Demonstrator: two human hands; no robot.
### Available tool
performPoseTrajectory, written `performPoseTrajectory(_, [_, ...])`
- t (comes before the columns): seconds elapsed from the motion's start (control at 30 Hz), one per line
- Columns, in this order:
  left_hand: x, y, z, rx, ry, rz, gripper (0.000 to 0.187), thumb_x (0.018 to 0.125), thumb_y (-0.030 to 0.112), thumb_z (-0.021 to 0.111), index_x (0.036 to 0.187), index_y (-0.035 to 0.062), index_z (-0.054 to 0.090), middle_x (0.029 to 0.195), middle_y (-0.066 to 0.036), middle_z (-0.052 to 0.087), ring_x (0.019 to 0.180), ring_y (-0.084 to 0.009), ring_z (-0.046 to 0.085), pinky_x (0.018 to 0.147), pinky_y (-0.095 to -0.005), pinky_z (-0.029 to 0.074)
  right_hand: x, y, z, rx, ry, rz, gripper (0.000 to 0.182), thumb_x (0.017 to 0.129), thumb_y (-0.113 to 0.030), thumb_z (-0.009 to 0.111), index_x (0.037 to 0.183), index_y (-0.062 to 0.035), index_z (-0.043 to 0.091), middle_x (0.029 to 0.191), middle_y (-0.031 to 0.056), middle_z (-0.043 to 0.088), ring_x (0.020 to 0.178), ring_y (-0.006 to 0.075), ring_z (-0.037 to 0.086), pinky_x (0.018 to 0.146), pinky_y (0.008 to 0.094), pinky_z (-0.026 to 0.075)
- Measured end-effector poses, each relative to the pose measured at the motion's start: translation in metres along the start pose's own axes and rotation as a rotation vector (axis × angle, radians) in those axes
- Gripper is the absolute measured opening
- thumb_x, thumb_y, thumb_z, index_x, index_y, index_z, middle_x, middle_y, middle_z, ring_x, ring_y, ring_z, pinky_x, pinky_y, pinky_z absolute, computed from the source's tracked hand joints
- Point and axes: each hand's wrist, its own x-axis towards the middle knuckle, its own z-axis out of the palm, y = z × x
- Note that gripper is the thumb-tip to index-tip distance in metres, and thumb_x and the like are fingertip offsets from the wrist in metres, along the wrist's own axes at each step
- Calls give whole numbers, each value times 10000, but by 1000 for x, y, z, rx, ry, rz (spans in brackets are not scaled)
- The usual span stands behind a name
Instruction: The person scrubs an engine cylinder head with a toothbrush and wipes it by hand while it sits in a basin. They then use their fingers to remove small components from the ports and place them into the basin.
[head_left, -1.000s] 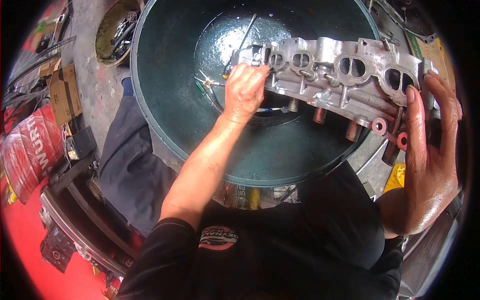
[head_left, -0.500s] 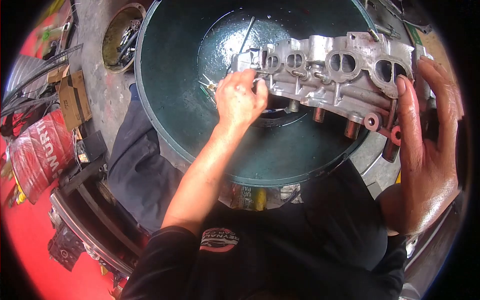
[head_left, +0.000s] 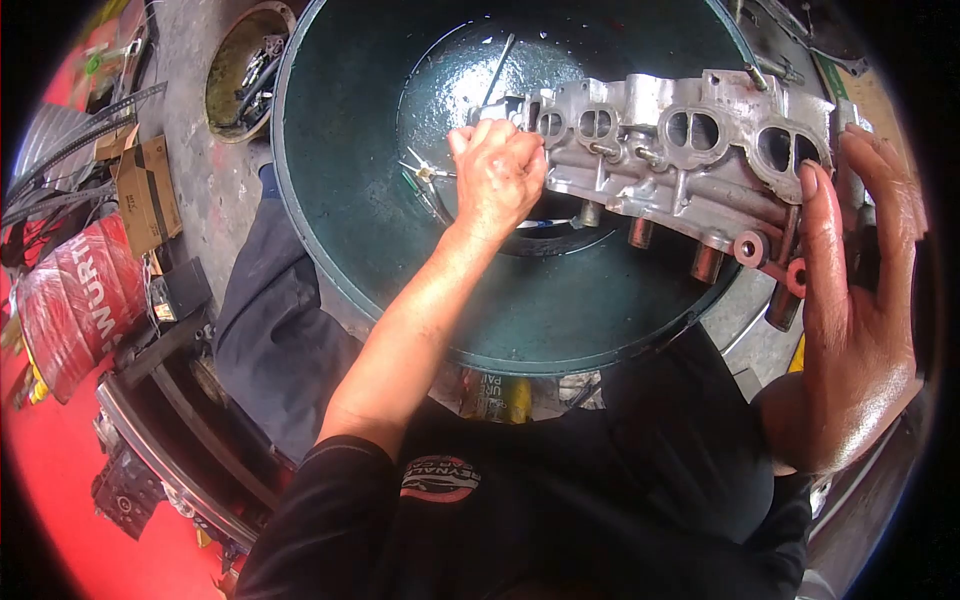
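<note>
A grey metal cylinder head (head_left: 728, 190) with a row of oval ports rests tilted across a dark green basin (head_left: 335, 185). My left hand (head_left: 500, 178) is closed in a fist at the head's left end; whatever its curled fingers hold is hidden. At the opposite end, my right hand (head_left: 855, 300), wet and shiny, holds the head, with a finger against the port nearest that edge. Beyond my left hand a thin rod (head_left: 498, 68) leans in the wet basin. Small tools or brushes (head_left: 425, 172) lie beside that hand.
A metal tub (head_left: 232, 85) of parts stands on the floor at the upper left. Further left are a cardboard box (head_left: 148, 195) and a red Würth-marked package (head_left: 85, 305). A dark car part (head_left: 190, 460) lies at the lower left. My legs flank the basin.
My left hand has moved slightly right and rolled over, its fingers now curled into a fist. The view has shifted a little; my right hand keeps its place on the cylinder head.
</note>
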Motion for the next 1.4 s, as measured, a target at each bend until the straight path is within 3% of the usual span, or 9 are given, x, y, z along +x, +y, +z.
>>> performPoseTrajectory(0.17, [2, 0, 10, -17, 49, -27, 90, 685, 76, 736, 729, 97, 661, 758, -38, 575, 813, -246, 579, 782, -421, 371, 5, 7, 1, 59, -1, -34, 383, 926, -140, 724, 1299, -144, 641, 1362, 159, 595, 1267, 283, 602, 1010, 426, 536])
performPoseTrajectory(0.27, [2, -5, 14, -45, 79, -34, 87, 683, 69, 723, 723, 93, 649, 748, -38, 576, 806, -250, 581, 789, -424, 376, 4, -11, 0, 279, -27, 116, 363, 931, -141, 717, 1288, -142, 648, 1356, 155, 601, 1267, 283, 602, 1016, 429, 531])
performPoseTrajectory(0.4, [-7, -6, -5, -60, 136, -187, 82, 681, 64, 707, 721, 90, 640, 755, -41, 591, 809, -258, 592, 802, -428, 389, 4, 2, 0, 58, -1, 27, 355, 932, -145, 717, 1281, -133, 652, 1344, 150, 611, 1276, 273, 595, 1014, 417, 534])
performPoseTrajectory(0.53, [-36, 4, -36, 74, -153, -285, 96, 704, 56, 720, 766, 86, 652, 773, -56, 606, 811, -273, 601, 812, -427, 406, 0, -4, -1, -26, 33, 10, 349, 925, -149, 729, 1267, -129, 665, 1324, 132, 635, 1250, 254, 616, 997, 396, 543])
performPoseTrajectory(0.67, [-32, -5, -25, -13, 59, -94, 165, 769, 82, 758, 924, 100, 704, 842, -66, 625, 866, -272, 604, 834, -444, 407, -2, -25, 2, -49, 107, 83, 315, 925, -151, 733, 1237, -125, 692, 1283, 109, 671, 1208, 244, 646, 973, 377, 555])
performPoseTrajectory(0.77, [-10, -2, -12, -29, 8, 10, 200, 761, 88, 764, 951, 107, 705, 849, -59, 615, 905, -265, 599, 862, -430, 394, 0, -22, 0, -101, 111, 64, 302, 925, -165, 736, 1223, -125, 705, 1266, 101, 686, 1194, 246, 657, 945, 376, 569])
performPoseTrajectory(0.97, [1, -8, -3, -66, -33, 6, 149, 710, 86, 782, 842, 111, 717, 819, -36, 591, 885, -251, 587, 856, -421, 377, 13, -37, -5, -10, 63, 201, 291, 917, -198, 749, 1201, -137, 725, 1239, 100, 705, 1162, 260, 677, 911, 409, 585])
performPoseTrajectory(1.2, [6, -3, 3, -43, -19, -38, 94, 690, 70, 735, 748, 105, 670, 767, -42, 587, 860, -244, 587, 811, -422, 367, 15, -26, -1, -110, 134, 29, 261, 919, -189, 746, 1175, -136, 737, 1192, 113, 725, 1144, 275, 686, 904, 435, 586])
performPoseTrajectory(1.4, [15, -4, 2, -25, -125, -59, 84, 700, 152, 688, 668, 99, 631, 785, -62, 613, 877, -256, 584, 837, -462, 374, 14, -30, 3, -165, 145, 101, 254, 919, -199, 748, 1165, -138, 741, 1174, 101, 733, 1134, 270, 692, 897, 434, 588])
